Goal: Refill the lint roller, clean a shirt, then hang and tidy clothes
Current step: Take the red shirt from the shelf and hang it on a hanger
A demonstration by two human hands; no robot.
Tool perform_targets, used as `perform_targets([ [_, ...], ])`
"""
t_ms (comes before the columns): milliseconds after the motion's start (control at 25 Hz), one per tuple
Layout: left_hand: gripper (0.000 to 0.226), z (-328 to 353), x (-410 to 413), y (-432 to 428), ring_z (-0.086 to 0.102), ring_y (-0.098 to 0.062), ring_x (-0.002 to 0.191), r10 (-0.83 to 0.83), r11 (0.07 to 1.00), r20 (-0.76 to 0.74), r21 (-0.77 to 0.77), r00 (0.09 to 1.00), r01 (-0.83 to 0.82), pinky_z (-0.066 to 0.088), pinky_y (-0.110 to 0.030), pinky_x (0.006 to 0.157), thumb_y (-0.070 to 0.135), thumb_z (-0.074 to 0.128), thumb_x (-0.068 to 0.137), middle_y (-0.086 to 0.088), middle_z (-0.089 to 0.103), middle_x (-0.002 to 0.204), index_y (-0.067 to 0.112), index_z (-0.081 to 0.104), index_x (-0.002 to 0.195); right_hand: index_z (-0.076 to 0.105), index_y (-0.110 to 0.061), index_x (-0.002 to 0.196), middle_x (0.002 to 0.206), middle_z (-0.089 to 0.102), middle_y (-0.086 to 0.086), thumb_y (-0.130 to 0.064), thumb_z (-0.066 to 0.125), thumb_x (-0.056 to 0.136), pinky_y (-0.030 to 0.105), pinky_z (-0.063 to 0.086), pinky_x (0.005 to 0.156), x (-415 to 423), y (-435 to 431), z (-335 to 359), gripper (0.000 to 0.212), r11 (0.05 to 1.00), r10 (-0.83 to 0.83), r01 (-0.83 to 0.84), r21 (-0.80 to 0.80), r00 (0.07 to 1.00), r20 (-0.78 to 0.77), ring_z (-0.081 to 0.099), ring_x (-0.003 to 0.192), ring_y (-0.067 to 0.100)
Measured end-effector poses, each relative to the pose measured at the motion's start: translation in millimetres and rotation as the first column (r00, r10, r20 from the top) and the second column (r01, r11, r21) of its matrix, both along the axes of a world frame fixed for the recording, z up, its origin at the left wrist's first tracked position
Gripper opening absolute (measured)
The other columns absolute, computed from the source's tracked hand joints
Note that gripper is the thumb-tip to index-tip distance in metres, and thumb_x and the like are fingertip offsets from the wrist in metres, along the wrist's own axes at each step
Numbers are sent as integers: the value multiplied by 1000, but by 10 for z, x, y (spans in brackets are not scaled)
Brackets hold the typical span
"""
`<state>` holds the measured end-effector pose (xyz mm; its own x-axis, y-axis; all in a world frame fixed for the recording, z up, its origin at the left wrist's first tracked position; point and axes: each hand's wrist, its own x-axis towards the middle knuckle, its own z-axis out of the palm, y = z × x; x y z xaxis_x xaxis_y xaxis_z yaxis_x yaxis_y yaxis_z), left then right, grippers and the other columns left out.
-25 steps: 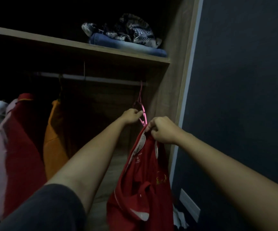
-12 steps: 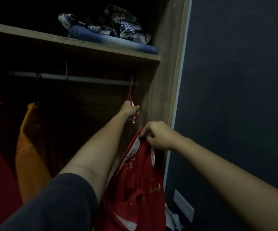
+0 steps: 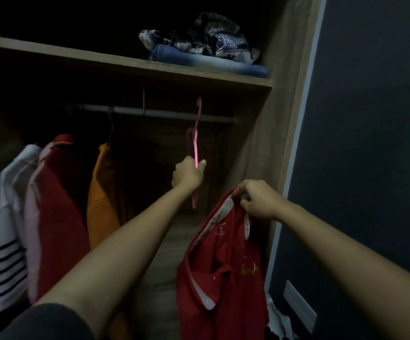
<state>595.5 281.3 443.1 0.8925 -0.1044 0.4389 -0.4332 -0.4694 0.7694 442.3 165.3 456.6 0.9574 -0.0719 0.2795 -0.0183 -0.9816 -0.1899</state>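
Head view: an open wardrobe holds hung clothes at the left end of the rail and folded jeans at the right end of the shelf. The red shirt dangles low by the wardrobe's right side, its collar pinched by the right hand, fingers curled. The left hand grips a pink hanger, hook up near the rail's right end.

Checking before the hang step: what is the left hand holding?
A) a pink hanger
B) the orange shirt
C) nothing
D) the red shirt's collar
A: the left hand grips the pink hanger, while the right hand holds the red shirt by its collar.
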Motion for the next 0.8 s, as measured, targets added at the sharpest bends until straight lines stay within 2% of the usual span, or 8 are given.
perform_targets([
  [160,26,-257,-298,854,59,-21,68,82,990,179,103,980,-102,42,-31,55,34,48,96,-4,57,73,8,51,93,62,-5,119,126,55,13,-6,50,89,31,46,94,269,89,-107,32,997,-10,10,-82,1000,-4,55,114,26],
  [280,25,-444,-395,1459,64,-34,72,100,971,263,186,960,-152,48,-39,64,30,49,96,-14,64,73,6,53,96,64,-3,115,123,54,17,-8,53,86,32,42,95,510,119,-200,32,993,-36,37,-111,999,14,53,114,30],
  [400,25,-604,-443,2064,64,-42,75,169,951,353,188,920,-247,50,-43,66,31,48,95,-23,66,74,8,58,98,63,-1,114,124,52,18,-10,57,83,31,41,97,679,183,-196,33,994,-40,43,-105,999,36,51,117,32],
  [480,25,-654,-495,2401,66,-39,72,200,954,430,118,881,-275,48,-39,63,30,50,95,-22,67,72,8,63,96,60,0,119,128,50,19,-10,61,81,30,39,98,744,234,-150,39,997,-39,43,-66,998,56,50,118,31],
  [600,21,-694,-552,2778,64,-29,61,219,956,492,63,842,-285,36,-29,57,21,57,92,-18,65,64,3,68,93,57,0,124,129,49,19,-9,65,78,27,38,98,808,265,-50,48,998,-56,52,28,989,139,49,120,32],
  [720,13,-775,-602,3038,55,-19,47,162,948,536,149,829,-281,24,-21,46,14,64,88,-2,51,48,2,69,88,56,0,125,128,51,19,-8,67,77,26,38,95,796,354,60,49,998,-41,32,56,985,165,49,120,32],
  [800,15,-814,-614,3092,53,-19,44,90,941,570,219,817,-257,22,-18,45,18,64,87,-1,49,47,4,68,84,53,-1,128,133,48,19,-8,69,77,25,35,99,768,508,107,54,1000,26,-27,3,989,142,47,123,30],
])
